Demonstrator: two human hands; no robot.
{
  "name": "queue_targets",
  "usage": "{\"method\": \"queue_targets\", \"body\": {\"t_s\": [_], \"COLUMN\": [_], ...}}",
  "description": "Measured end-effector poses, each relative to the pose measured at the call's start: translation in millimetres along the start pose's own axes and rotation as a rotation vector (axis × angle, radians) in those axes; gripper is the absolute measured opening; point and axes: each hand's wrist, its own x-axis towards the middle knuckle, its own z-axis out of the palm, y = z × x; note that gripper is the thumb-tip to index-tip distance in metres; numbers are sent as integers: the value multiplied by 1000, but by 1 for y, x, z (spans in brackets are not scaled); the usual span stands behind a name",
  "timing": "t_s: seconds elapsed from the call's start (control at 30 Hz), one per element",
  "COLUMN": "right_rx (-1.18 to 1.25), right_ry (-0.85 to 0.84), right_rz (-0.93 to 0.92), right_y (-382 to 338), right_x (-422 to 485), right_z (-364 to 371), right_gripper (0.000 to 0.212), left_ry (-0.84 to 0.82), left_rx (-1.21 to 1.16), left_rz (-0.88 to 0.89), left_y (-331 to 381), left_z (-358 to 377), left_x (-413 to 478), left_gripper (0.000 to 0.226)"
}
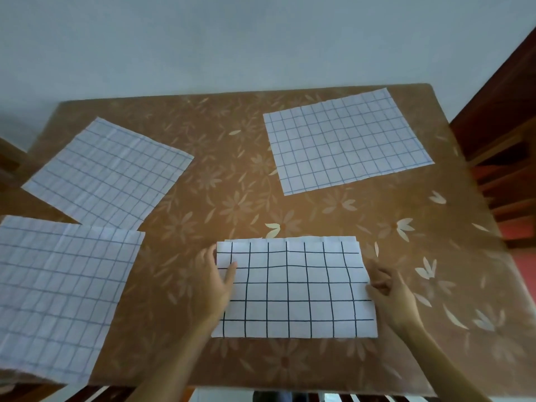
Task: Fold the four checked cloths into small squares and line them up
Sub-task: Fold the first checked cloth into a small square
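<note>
From the folded cloth (293, 288), the brown table (232, 181) is bare toward 12 o'clock, a wide open path up the middle. It is bare at 3 o'clock too. Flat cloths fill the other ways: the near-left cloth (58, 291) at 9 o'clock, the far-left cloth (107, 172) at 10 o'clock, the far-right cloth (348, 140) at 1 o'clock.

Folded cloth (294, 288) front centre on table (232, 175), near-left cloth (58, 294), far-left cloth (107, 172) behind it, far-right cloth (348, 140)
</note>
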Motion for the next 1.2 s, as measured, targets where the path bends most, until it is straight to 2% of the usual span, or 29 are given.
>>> {"method": "queue_targets", "body": {"t_s": [0.07, 0.13, 0.27, 0.33, 0.43, 0.5, 0.63, 0.73, 0.8, 0.97, 1.2], "right_rx": [35, 51, 45, -58, -309, -371, -590, -706, -737, -840, -888], "right_ry": [26, 34, 79, 167, 263, 179, 5, -123, -161, -141, -143], "right_rz": [13, 26, -4, -80, -411, -574, -705, -712, -712, -741, -628], "right_y": [-1, -2, -3, -1, 0, -7, -19, -22, -22, -8, 22], "right_x": [2, 2, -3, -5, -14, -21, -29, -31, -30, -23, -16], "right_z": [4, 9, 15, 20, 38, 60, 113, 143, 150, 144, 107], "right_gripper": [50, 51, 45, 37, 32, 36, 45, 80, 90, 61, 69], "left_ry": [88, 9, -201, -270, -332, -340, -368, -384, -392, -401, -409], "left_rx": [181, 172, 195, 280, 324, 321, 298, 299, 323, 384, 422], "left_rz": [250, 443, 644, 692, 657, 622, 616, 614, 577, 456, 383], "left_y": [0, 2, 5, 6, 6, 6, 5, 3, -1, -3, -15], "left_z": [4, 18, 53, 66, 76, 78, 77, 77, 75, 70, 61], "left_x": [-14, -32, -59, -63, -64, -66, -66, -66, -67, -73, -79], "left_gripper": [48, 47, 48, 51, 50, 48, 50, 56, 62, 70, 77]}}
